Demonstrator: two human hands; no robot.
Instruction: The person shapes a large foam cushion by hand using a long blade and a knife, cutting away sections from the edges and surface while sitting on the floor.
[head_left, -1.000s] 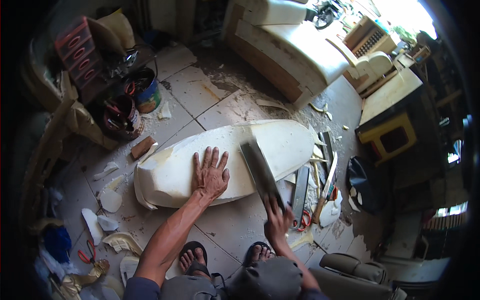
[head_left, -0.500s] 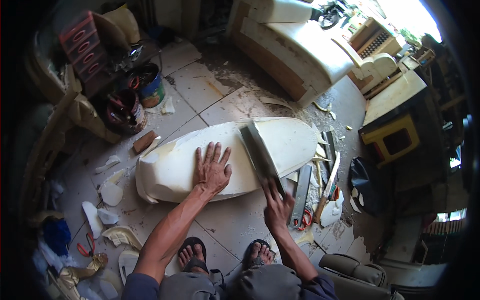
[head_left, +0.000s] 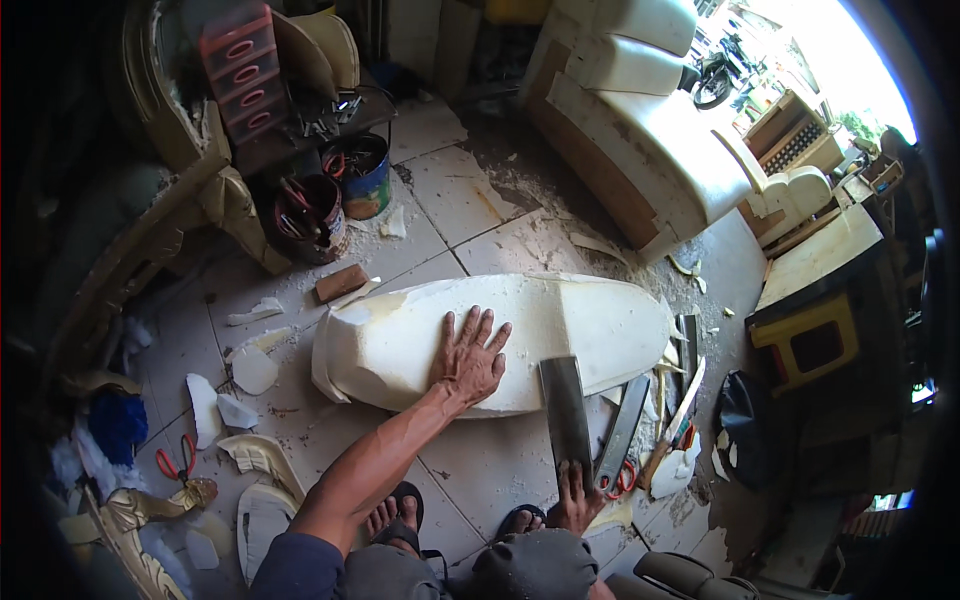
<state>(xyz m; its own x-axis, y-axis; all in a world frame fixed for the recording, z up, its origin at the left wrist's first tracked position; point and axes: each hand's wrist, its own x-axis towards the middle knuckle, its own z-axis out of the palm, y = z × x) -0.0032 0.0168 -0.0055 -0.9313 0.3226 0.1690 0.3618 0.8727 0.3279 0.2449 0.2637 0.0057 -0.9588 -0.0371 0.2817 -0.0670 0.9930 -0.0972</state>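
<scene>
While my left hand (head_left: 473, 362) lies flat, fingers spread, on the cream foam piece (head_left: 540, 325) on the tiled floor (head_left: 465, 462), my right hand (head_left: 577, 497) grips a long flat tool (head_left: 567, 415) overlapping its near edge; I judge this smoothing, another stroke calling for steady bracing.

upper-right glare, dim left, dark curved rim

Off-white, elongated foam (head_left: 530, 345) is laid crosswise on the floor (head_left: 462, 452), ridged across its top. A flat grey bar (head_left: 567, 415) is held at its near edge.
</scene>
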